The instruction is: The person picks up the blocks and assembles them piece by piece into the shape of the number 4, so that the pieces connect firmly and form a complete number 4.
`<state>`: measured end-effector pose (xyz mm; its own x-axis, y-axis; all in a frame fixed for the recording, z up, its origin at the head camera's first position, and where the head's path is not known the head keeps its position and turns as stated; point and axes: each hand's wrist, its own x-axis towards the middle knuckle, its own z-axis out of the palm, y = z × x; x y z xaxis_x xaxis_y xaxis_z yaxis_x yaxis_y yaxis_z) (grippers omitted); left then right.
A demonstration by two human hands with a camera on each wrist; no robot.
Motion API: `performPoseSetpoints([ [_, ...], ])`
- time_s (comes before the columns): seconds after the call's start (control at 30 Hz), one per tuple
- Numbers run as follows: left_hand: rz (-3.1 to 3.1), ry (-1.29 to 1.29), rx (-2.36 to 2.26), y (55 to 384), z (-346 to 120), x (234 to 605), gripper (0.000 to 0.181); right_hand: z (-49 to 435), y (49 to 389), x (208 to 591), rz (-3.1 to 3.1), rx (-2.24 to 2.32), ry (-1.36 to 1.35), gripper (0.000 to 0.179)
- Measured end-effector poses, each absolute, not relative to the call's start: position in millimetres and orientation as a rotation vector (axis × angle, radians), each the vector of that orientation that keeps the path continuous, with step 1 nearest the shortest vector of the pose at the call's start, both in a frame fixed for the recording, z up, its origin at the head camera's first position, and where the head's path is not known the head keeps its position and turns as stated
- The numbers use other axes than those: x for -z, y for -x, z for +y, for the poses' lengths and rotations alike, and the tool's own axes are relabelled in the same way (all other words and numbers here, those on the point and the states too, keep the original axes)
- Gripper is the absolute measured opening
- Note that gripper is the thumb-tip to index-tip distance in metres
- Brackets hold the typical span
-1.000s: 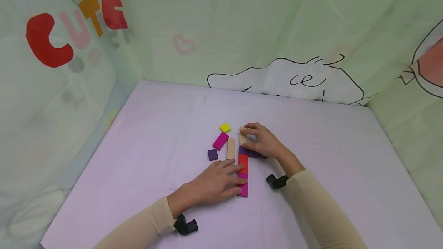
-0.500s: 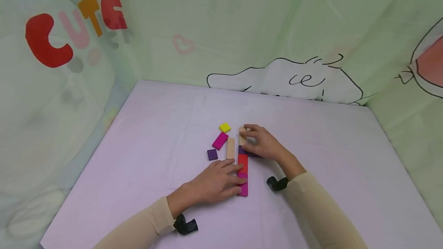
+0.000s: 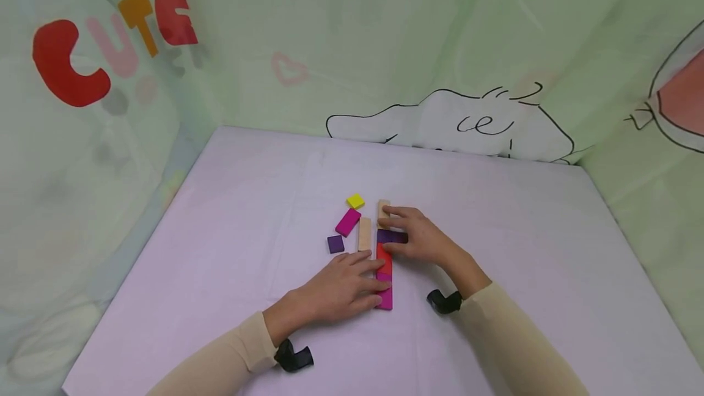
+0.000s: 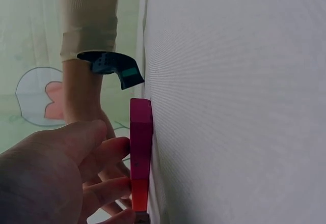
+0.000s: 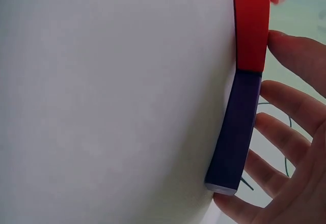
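A row of flat blocks lies mid-table: a wood block [image 3: 382,212], a purple block [image 3: 392,236], a red block [image 3: 385,260] and a magenta block [image 3: 385,300], end to end. My left hand [image 3: 370,278] lies flat, its straight fingers pressing on the red and magenta blocks [image 4: 141,142]. My right hand [image 3: 414,238] rests beside the purple block [image 5: 237,127], fingers loosely spread. Its index tip touches the wood block and its thumb sits by the red block [image 5: 251,25].
Loose pieces lie left of the row: a yellow square [image 3: 355,201], a magenta rectangle [image 3: 348,222], a wood bar [image 3: 364,234] and a small purple square [image 3: 335,244]. The lilac table [image 3: 247,200] is walled by green printed sheeting [image 3: 385,47] behind and on both sides.
My right hand has drawn back toward me, and the purple block under it has shifted left, closer in line with the row. The left hand has stayed put.
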<state>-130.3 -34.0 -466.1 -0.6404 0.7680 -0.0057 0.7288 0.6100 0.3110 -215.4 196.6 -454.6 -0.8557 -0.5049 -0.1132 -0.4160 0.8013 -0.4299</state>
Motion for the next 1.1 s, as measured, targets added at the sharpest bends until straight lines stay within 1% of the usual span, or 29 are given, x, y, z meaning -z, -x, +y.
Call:
performPoseSetpoints([
  [0.23,2.683,-1.250,-0.436,130.4,-34.1,465.0,0.038,197.9,201.3,452.9,2.791,0.527,0.775,0.061],
  [0.47,2.700,-1.261,-0.424,130.6,-35.1,464.6,0.038,198.1,194.5,448.6,2.802,0.526,0.804,0.057],
  [0.87,2.713,-1.290,-0.428,131.1,-34.2,464.6,0.037,201.2,192.8,446.9,2.803,0.587,0.813,0.048],
  [1.1,2.703,-1.283,-0.423,132.0,-35.1,467.5,0.038,205.0,194.2,453.3,2.786,0.644,0.800,0.048],
])
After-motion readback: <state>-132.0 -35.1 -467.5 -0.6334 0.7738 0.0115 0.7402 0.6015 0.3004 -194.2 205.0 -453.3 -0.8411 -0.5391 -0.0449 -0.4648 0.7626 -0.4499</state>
